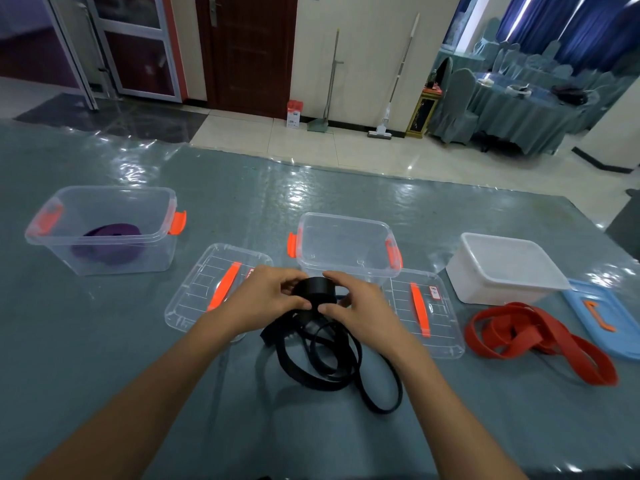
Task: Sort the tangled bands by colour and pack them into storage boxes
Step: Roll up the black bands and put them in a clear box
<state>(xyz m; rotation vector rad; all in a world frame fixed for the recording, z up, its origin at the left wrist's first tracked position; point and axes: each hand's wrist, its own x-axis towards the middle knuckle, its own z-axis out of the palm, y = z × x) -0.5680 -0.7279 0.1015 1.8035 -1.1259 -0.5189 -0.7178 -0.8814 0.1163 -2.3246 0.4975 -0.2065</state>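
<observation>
Fingers (298,304) of the left hand (266,299) and the right hand (356,303) are curled round a small coil of the black band (313,291), pinching it from either side just in front of the middle clear box (346,244). Most of that band hangs loose below the coil, and its tail (332,362) lies in overlapping loops on the worktop (242,202), nearer the person than the box.

Left of the middle box stands another clear box (104,230) with a purple band (110,237) inside. To its right sits a white box (502,268), and in front of that the red band (540,341) sprawls unsorted. Two clear lids (214,292) lie flat either side of the hands.

My worry is the springy coil: if either grip eases, it will likely unwind. The crossed loops of the tail may also snag as they are drawn in, pulling a knot tight or dragging a lid askew.
</observation>
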